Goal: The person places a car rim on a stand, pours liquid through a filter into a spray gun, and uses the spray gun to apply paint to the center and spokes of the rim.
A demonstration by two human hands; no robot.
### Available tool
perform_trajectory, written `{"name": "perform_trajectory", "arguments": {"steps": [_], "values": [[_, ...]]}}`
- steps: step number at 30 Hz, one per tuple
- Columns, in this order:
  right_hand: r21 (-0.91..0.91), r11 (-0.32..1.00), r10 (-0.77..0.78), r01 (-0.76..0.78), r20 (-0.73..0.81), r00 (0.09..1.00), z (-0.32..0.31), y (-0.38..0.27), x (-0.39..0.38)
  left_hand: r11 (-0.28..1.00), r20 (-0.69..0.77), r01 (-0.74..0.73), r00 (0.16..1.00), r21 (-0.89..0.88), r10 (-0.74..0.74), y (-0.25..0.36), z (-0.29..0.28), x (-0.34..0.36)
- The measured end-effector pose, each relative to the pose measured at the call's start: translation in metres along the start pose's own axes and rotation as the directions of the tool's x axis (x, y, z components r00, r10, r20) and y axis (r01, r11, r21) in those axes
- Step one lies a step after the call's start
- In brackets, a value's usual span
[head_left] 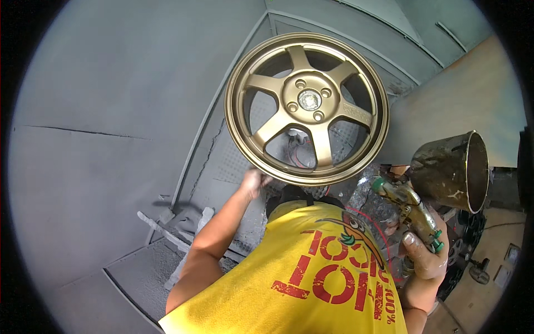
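A bronze-gold alloy wheel (272, 129) with several spokes faces me in the upper middle. Around its hub are bolt holes, and the round centre is bare and silvery. My left hand (255, 182) is just below the wheel's lower left edge, fingers curled; whatever they grip, if anything, is hidden there. At the right, my right hand (427, 256) is closed around a paint-stained spray gun (414, 209) with green fittings. Its open, dark-stained metal cup (442, 172) sits on the far right side of the gun. The gun's front end points towards the wheel and is apart from it.
Grey overspray-coated walls (111, 100) surround the left and back. Grey-coated bars (167, 231) stand at lower left. A red hose (372, 222) curves beside my shirt. A pale tan panel (461, 106) rises behind the cup, and cluttered items lie at lower right.
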State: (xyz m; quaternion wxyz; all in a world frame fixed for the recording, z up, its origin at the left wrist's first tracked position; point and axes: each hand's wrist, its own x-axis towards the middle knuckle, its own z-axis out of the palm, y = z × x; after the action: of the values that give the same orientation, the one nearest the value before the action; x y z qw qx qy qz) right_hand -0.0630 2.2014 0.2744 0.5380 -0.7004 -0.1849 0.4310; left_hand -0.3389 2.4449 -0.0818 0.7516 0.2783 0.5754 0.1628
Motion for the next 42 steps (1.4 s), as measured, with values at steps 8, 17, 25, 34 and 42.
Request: {"name": "perform_trajectory", "arguments": {"steps": [8, 17, 25, 34, 42], "values": [[-0.131, 0.971, -0.219, 0.200, -0.148, 0.965, -0.005, 0.022, -0.010, 0.991, 0.065, 0.032, 0.998, -0.131, -0.024, -0.009, 0.030, -0.022], [-0.117, 0.992, -0.057, 0.053, -0.027, 0.998, -0.020, 0.012, -0.020, 0.975, 0.411, 0.162, 0.887, 0.151, -0.211, -0.093, 0.065, -0.019], [-0.082, 0.988, -0.141, 0.132, -0.123, 0.982, -0.006, 0.013, -0.019, 0.660, 0.719, -0.356, 0.550, 0.662, -0.425, -0.051, 0.075, -0.056], [-0.028, 1.000, 0.000, -0.003, -0.082, 0.997, -0.011, 0.007, -0.032, 0.962, 0.102, 0.097, 0.992, -0.254, -0.073, -0.076, 0.038, -0.016], [-0.053, 0.992, -0.118, 0.112, -0.133, 0.984, -0.002, 0.010, -0.024, 0.921, -0.055, -0.016, 0.998, -0.388, -0.006, -0.068, 0.065, -0.033]]}}
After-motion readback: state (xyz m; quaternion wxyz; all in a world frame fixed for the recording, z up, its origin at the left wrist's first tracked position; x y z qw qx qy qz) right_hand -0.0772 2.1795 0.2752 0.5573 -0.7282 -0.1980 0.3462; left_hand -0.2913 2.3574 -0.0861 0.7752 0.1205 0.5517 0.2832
